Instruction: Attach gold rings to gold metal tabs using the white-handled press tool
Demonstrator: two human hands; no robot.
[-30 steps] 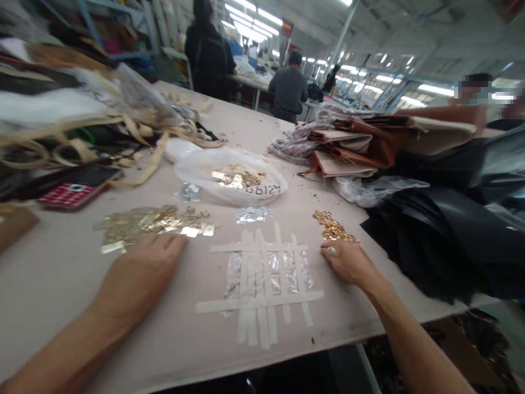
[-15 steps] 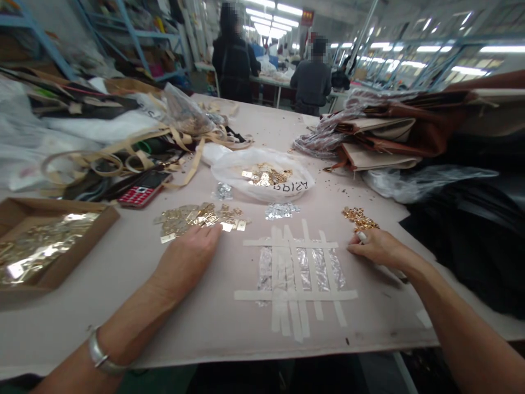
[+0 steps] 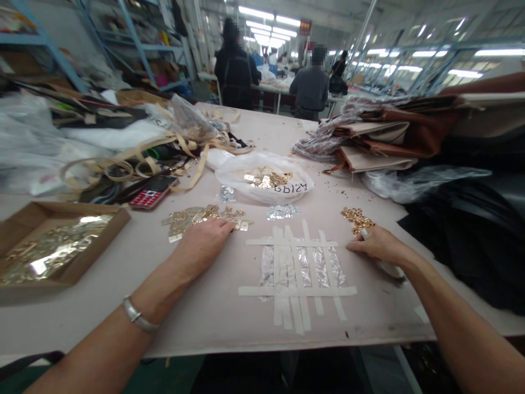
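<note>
My left hand is at the near right edge of a pile of flat gold metal plates, its fingers closed together with the tips on the plates; what they hold is hidden. At the right, my right hand rests beside a small heap of gold pieces, thumb and fingers pinched; something pale shows at a finger and under the palm. Between the hands, strips of pale tape cross over clear plastic on the table. Small silver pieces lie beyond the tape.
A cardboard box of gold plates stands at left, near a red-patterned phone. A white bag with gold parts lies mid-table. Brown leather pieces and black material are at right. Two people are beyond the table.
My left hand has moved right and slightly up along the plates. My right hand has barely moved. The whole view has shifted slightly.
</note>
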